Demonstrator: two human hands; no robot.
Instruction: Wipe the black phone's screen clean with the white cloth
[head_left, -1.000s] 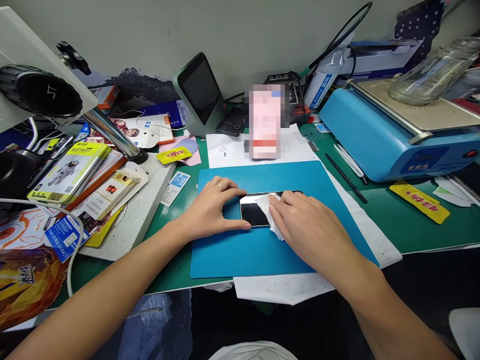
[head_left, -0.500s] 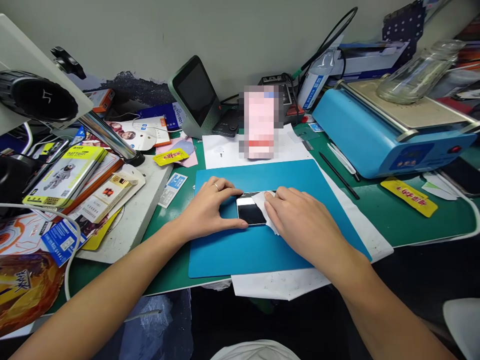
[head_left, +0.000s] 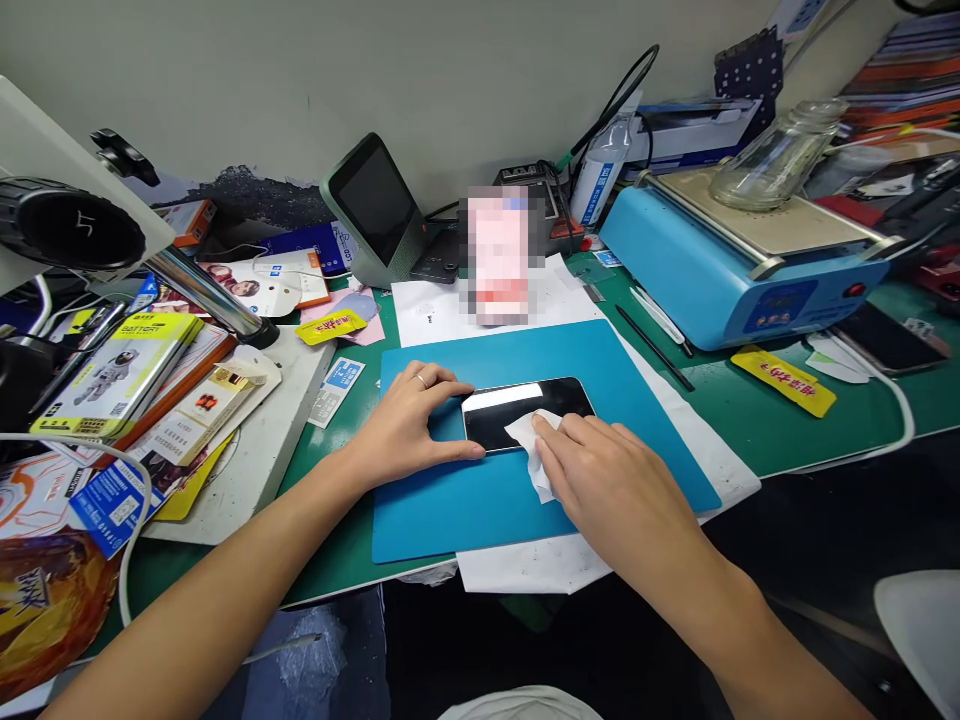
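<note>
One phone [head_left: 491, 428] | left hand [head_left: 409, 425]: fingers grasping its left end | right hand [head_left: 615, 468]: fingers pinching wipe [head_left: 535, 458] | phone's near-right corner hidden

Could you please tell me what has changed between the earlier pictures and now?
The right hand, holding the white tissue, has moved toward the near edge of the phone, uncovering more of it. The view has turned rightward. Nothing was let go: the left hand still holds the phone's left end, and the phone still lies on the blue mat.
</note>
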